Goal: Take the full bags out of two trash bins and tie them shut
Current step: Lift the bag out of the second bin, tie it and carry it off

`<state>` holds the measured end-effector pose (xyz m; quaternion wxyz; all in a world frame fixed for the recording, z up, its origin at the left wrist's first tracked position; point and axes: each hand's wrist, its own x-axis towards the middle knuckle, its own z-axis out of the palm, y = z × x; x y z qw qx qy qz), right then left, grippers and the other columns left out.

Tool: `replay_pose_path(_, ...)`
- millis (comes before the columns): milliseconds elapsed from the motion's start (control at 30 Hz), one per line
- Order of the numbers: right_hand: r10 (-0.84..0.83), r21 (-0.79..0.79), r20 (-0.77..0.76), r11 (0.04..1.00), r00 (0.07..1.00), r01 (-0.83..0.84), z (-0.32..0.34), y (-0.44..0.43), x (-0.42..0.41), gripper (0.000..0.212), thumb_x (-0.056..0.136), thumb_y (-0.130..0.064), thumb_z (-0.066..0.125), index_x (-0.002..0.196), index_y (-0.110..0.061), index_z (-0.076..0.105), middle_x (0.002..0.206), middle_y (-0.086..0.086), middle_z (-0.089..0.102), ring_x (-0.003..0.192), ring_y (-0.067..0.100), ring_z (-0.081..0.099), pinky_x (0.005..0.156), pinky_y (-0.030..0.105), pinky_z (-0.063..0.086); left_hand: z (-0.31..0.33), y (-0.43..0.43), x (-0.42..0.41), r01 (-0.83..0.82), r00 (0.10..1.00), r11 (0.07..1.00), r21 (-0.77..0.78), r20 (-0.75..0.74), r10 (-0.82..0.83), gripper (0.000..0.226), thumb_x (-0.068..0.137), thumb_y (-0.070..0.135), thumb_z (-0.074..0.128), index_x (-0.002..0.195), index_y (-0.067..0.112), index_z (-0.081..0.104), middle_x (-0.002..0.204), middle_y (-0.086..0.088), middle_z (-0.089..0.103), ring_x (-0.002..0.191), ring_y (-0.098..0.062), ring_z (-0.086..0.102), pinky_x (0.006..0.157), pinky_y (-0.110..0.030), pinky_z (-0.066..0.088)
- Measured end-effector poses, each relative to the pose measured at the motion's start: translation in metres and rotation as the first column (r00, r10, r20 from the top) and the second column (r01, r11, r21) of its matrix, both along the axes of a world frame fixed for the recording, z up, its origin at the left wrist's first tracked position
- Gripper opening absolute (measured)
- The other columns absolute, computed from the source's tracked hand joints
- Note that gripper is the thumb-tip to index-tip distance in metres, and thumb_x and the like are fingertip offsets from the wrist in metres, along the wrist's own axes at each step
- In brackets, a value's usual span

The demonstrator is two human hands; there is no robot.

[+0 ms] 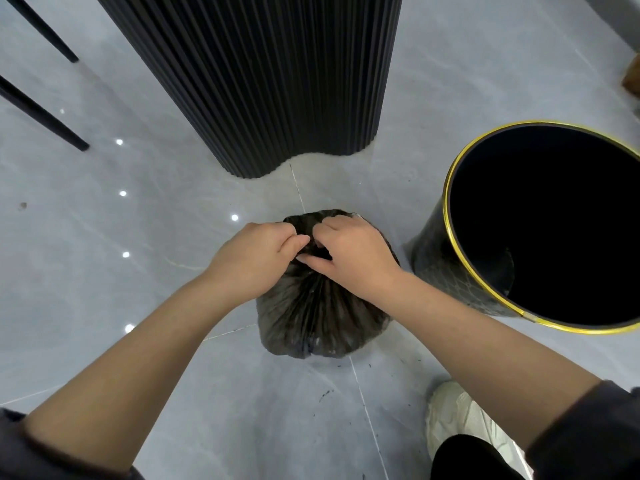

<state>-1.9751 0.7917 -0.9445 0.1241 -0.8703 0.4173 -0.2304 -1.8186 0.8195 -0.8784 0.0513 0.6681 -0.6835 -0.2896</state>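
Observation:
A full dark trash bag [311, 317] stands on the grey tiled floor in the middle of the head view, its top gathered into pleats. My left hand [256, 254] and my right hand [349, 251] meet over the gathered neck, each pinching the bunched plastic with curled fingers. The neck itself is mostly hidden under my fingers. To the right stands a black trash bin [446, 261] with a gold rim, with no bag in it and a dark inside.
A tall black fluted column [270, 81] rises just behind the bag. Two thin black furniture legs [45, 112] stand at the far left. My pale shoe [457, 420] is on the floor at the lower right, near the bin.

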Motion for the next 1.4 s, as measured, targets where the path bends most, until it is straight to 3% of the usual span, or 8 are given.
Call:
replay_pose_path(167, -0.019, 0.036, -0.064, 0.999, 0.998, 0.021, 0.004, 0.002, 0.004, 0.030, 0.081, -0.048, 0.066, 0.084, -0.018, 0.060, 0.062, -0.005, 0.059, 0.053, 0.018, 0.058, 0.045, 0.023, 0.032, 0.000, 0.003, 0.005, -0.020, 1.000, 0.999, 0.025, -0.006, 0.020, 0.042, 0.096, 0.038, 0.042, 0.059, 0.019, 0.042, 0.059, 0.001, 0.048, 0.058, -0.016, 0.045, 0.058, -0.034, 0.039)
replay_pose_path(333, 0.025, -0.017, -0.061, 1.000, 0.998, -0.026, -0.001, -0.001, 0.005, 0.023, 0.077, -0.034, 0.069, 0.075, -0.012, 0.065, 0.078, 0.003, 0.057, 0.074, 0.023, 0.054, 0.066, 0.034, 0.041, 0.002, 0.005, 0.013, -0.053, 0.998, 0.998, 0.026, -0.025, 0.053, 0.043, 0.096, 0.038, 0.043, 0.060, 0.014, 0.043, 0.058, 0.000, 0.046, 0.058, -0.017, 0.042, 0.059, -0.035, 0.040)
replay_pose_path(567, 0.075, 0.175, -0.041, 0.982, 0.996, -0.067, 0.006, 0.000, 0.002, 0.023, 0.083, -0.038, 0.063, 0.097, -0.020, 0.060, 0.069, -0.005, 0.061, 0.062, 0.019, 0.060, 0.051, 0.026, 0.036, 0.002, 0.006, 0.014, -0.038, 0.999, 0.998, 0.040, 0.002, 0.038, 0.041, 0.095, 0.040, 0.044, 0.062, 0.016, 0.045, 0.060, 0.001, 0.048, 0.060, -0.018, 0.045, 0.059, -0.035, 0.041)
replay_pose_path(833, 0.165, 0.080, -0.129, 0.985, 0.978, -0.156, 0.004, -0.002, -0.005, 0.039, 0.083, -0.052, 0.056, 0.077, -0.015, 0.067, 0.087, -0.001, 0.058, 0.086, 0.022, 0.056, 0.079, 0.038, 0.041, 0.002, 0.006, 0.015, -0.030, 0.999, 0.999, 0.024, 0.011, 0.030, 0.041, 0.095, 0.040, 0.045, 0.066, 0.010, 0.049, 0.060, -0.002, 0.051, 0.061, -0.020, 0.048, 0.061, -0.040, 0.044)
replay_pose_path(933, 0.134, 0.113, -0.161, 0.987, 0.978, -0.116, 0.006, -0.001, 0.000, 0.040, 0.081, -0.054, 0.062, 0.076, -0.015, 0.062, 0.072, -0.006, 0.048, 0.073, 0.022, 0.057, 0.069, 0.033, 0.035, 0.002, 0.007, 0.014, -0.027, 0.999, 0.999, 0.024, 0.022, 0.027, 0.041, 0.095, 0.040, 0.045, 0.069, 0.008, 0.051, 0.062, -0.004, 0.053, 0.062, -0.023, 0.050, 0.060, -0.041, 0.045)
replay_pose_path(1133, 0.050, 0.115, -0.197, 0.993, 0.979, -0.028, 0.014, 0.002, 0.006, 0.037, 0.089, -0.056, 0.049, 0.103, -0.022, 0.054, 0.080, -0.003, 0.064, 0.068, 0.022, 0.059, 0.053, 0.028, 0.035, 0.006, 0.007, 0.015, -0.051, 0.999, 0.998, 0.045, 0.019, 0.050, 0.040, 0.095, 0.039, 0.044, 0.073, 0.008, 0.057, 0.065, -0.003, 0.057, 0.062, -0.019, 0.052, 0.060, -0.036, 0.044)
replay_pose_path(1267, 0.055, 0.035, -0.153, 0.998, 0.987, -0.050, 0.008, 0.005, 0.007, 0.017, 0.079, -0.033, 0.069, 0.080, -0.016, 0.066, 0.079, 0.003, 0.060, 0.073, 0.025, 0.059, 0.060, 0.028, 0.035, 0.007, 0.007, 0.016, -0.028, 0.999, 0.997, 0.072, 0.040, 0.025, 0.039, 0.094, 0.041, 0.047, 0.069, 0.011, 0.055, 0.061, -0.001, 0.054, 0.053, -0.015, 0.046, 0.053, -0.033, 0.038)
replay_pose_path(1400, 0.087, 0.035, -0.119, 0.996, 0.989, -0.083, 0.005, 0.004, 0.005, 0.026, 0.075, -0.036, 0.072, 0.072, -0.014, 0.057, 0.079, 0.002, 0.057, 0.079, 0.024, 0.058, 0.070, 0.034, 0.042, 0.006, 0.008, 0.018, -0.018, 0.998, 0.995, 0.093, 0.060, 0.013, 0.039, 0.092, 0.043, 0.050, 0.066, 0.014, 0.050, 0.058, 0.001, 0.051, 0.048, -0.012, 0.043, 0.050, -0.030, 0.033)
